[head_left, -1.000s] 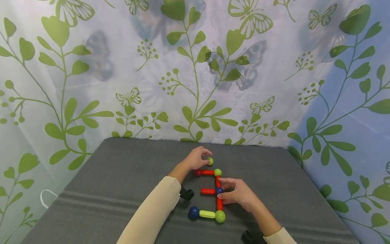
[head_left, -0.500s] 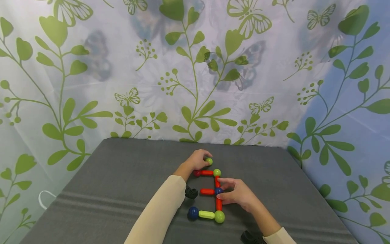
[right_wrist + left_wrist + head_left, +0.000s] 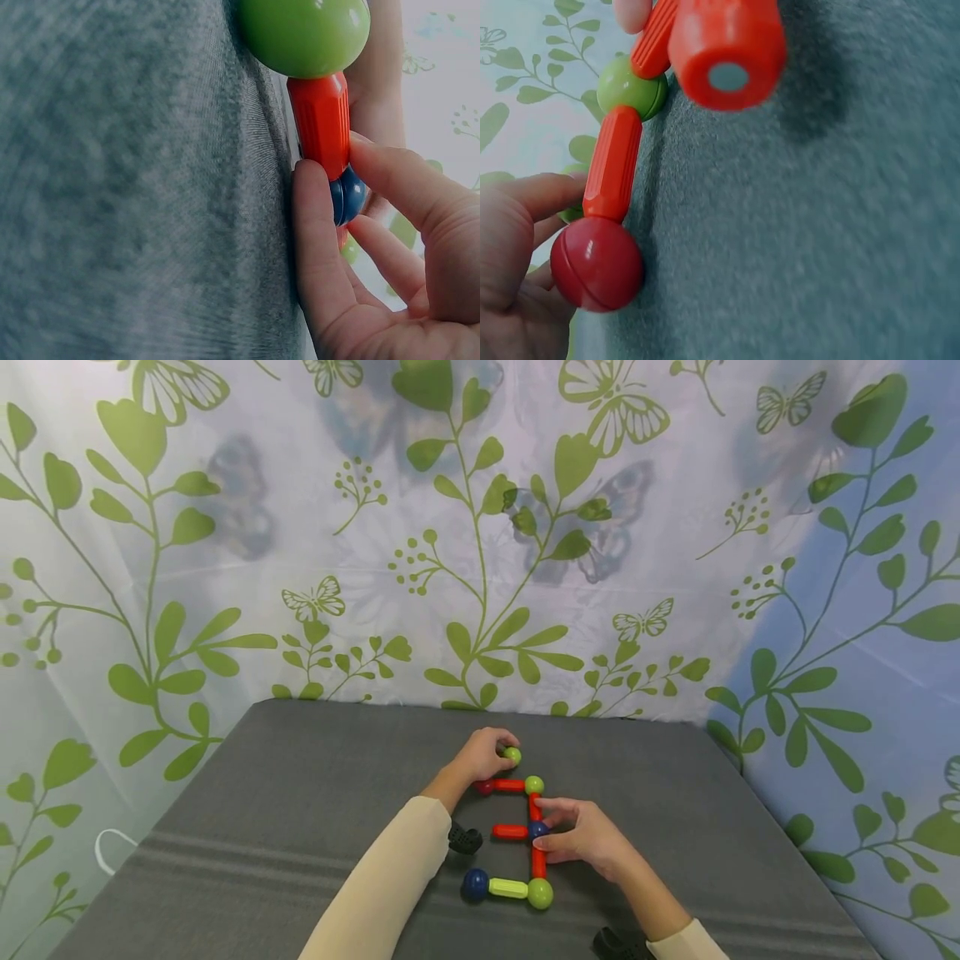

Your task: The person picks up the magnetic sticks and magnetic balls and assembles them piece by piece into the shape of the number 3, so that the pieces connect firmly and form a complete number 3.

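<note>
My left hand (image 3: 482,755) holds a small green ball (image 3: 513,756) just behind an E-shaped frame of magnetic rods and balls. Dark red ball (image 3: 596,262) and its red rod lie beside that hand in the left wrist view. With thumb and fingers my right hand (image 3: 592,837) pinches a red magnetic rod (image 3: 322,124) where it meets the blue ball (image 3: 537,830) at the frame's middle. From this blue ball a red rod (image 3: 511,832) juts left, its end bare. A yellow-green rod (image 3: 508,888) links a larger green ball (image 3: 540,893) to a dark blue ball (image 3: 476,885).
Grey cloth covers the table (image 3: 337,777). A patterned curtain (image 3: 480,568) hangs behind it and along the sides. Black wrist devices sit near both wrists. A white loop (image 3: 112,850) shows past the table's left edge.
My left hand and its green ball have shifted slightly left and down in the head view. My right hand and the frame stay nearly where they were.
</note>
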A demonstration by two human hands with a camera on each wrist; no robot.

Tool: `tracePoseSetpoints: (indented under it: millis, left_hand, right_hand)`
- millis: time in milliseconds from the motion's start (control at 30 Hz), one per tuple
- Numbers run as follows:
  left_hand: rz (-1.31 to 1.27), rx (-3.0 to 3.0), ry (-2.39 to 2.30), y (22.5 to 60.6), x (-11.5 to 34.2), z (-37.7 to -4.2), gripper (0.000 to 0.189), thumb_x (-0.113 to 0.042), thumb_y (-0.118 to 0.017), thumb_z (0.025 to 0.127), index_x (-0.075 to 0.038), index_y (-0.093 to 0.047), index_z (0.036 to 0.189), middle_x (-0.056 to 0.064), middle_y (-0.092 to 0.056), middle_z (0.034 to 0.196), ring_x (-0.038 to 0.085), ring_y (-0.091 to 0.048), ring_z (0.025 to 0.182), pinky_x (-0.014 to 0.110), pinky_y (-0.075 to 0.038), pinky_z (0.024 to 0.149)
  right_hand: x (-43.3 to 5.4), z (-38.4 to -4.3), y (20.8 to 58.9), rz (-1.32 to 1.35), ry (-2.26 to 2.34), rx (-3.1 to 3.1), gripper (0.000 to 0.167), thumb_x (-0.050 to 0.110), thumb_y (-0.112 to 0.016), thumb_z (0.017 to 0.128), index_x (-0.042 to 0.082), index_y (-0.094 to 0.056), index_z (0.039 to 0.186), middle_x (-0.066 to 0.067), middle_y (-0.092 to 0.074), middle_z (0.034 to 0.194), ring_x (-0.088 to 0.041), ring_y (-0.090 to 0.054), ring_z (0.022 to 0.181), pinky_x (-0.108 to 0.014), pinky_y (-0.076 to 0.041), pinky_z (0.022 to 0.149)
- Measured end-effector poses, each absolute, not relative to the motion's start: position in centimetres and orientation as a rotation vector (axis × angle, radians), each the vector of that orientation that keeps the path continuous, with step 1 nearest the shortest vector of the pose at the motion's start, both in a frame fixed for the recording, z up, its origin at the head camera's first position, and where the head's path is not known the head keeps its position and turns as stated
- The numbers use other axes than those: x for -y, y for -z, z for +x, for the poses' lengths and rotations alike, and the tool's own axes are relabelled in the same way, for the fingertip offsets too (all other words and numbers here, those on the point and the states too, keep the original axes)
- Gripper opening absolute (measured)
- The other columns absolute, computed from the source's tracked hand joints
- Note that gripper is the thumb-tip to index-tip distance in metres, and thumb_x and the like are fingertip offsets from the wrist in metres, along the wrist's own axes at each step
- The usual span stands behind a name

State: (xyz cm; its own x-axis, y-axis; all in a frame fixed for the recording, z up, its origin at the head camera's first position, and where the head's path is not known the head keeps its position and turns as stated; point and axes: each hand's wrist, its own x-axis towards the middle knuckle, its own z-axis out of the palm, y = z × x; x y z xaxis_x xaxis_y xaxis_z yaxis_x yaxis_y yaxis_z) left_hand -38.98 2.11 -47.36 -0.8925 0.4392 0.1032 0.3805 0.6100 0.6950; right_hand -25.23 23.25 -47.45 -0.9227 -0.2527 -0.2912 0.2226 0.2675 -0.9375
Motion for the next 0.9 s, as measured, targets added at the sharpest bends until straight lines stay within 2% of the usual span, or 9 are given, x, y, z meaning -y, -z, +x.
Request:
tracePoseSetpoints:
  millis: [200,433,667,900]
  left_hand:
    - [0.706,-2.720,-1.230,47.2,-1.3,-38.4,0.027,-0.015,-0.078,0.092,-0.014,-0.073,0.119,0.006,-0.072,0.115,0.020,-0.068,0.101,0.036,-0.057,0.088]
    - [0.757,-2.679,-1.340,47.1,-0.6,-37.2,0.027,-0.016,-0.079,0.091,-0.012,-0.073,0.116,0.004,-0.074,0.110,0.017,-0.068,0.099,0.035,-0.058,0.090]
    - [0.864,-2.620,-1.465,47.0,0.3,-36.0,0.027,-0.018,-0.081,0.089,-0.013,-0.072,0.115,0.000,-0.074,0.105,0.010,-0.066,0.090,0.026,-0.057,0.081]
    - [0.918,-2.608,-1.453,46.5,1.3,-34.3,0.029,-0.022,-0.081,0.090,-0.013,-0.072,0.116,0.000,-0.073,0.101,0.011,-0.064,0.086,0.024,-0.055,0.076]
  right_hand:
    - [-23.2,-25.1,47.3,-0.016,1.683,-2.180,0.079,0.008,-0.089,0.078,0.004,-0.053,0.148,-0.022,-0.061,0.119,-0.026,-0.075,0.089,-0.044,-0.063,0.079]
    - [-23.1,-25.1,47.3,-0.009,1.687,-2.172,0.080,0.008,-0.089,0.078,0.004,-0.052,0.148,-0.022,-0.061,0.120,-0.026,-0.075,0.090,-0.044,-0.063,0.079]
    - [-23.1,-25.1,47.5,-0.011,1.689,-2.172,0.080,0.008,-0.089,0.078,0.004,-0.052,0.149,-0.022,-0.061,0.120,-0.026,-0.075,0.089,-0.044,-0.063,0.079]
    - [-23.2,-25.1,47.4,-0.007,1.709,-2.160,0.079,0.005,-0.088,0.078,0.002,-0.051,0.149,-0.023,-0.060,0.122,-0.027,-0.075,0.089,-0.045,-0.063,0.079]
